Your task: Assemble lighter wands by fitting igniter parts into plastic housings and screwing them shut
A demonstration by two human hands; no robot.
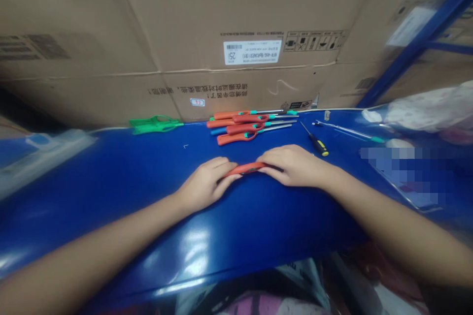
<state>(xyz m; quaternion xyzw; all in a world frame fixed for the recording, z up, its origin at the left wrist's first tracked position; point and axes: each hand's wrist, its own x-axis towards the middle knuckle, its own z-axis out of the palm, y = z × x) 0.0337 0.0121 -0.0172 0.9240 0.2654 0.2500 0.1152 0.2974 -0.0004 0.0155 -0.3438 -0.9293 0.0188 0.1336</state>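
Observation:
Both my hands grip an orange lighter handle just above the blue table. The fingers and thumb of my left hand are closed on its left end. My right hand pinches the right end, and its fingers hide that part. Behind the hands lies a heap of several long-nosed lighters, mostly orange and red with metal tubes pointing right. One blue handle shows among them. A black and yellow screwdriver rests to the right of the heap.
A green lighter casing lies at the back left. Along the back stands a large cardboard box. A metal lighter tube with a teal end lies at the right. Clear plastic sits at the left edge, and a blue post slants at the right.

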